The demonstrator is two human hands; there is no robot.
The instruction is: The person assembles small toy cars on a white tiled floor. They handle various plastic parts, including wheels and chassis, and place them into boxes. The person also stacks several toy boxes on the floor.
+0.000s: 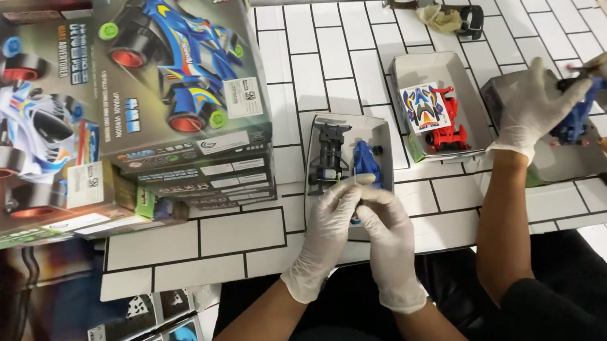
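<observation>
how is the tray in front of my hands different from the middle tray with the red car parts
The near tray holds a black chassis and blue body; the middle tray holds red parts and a sticker sheet. Your hands touch only the near one. Both are shallow grey trays.

Stacked boxes (180, 93) block left; tiles (322, 52) ahead open.

single head view, looking steeply down, close over tiled table (250, 233)
</observation>
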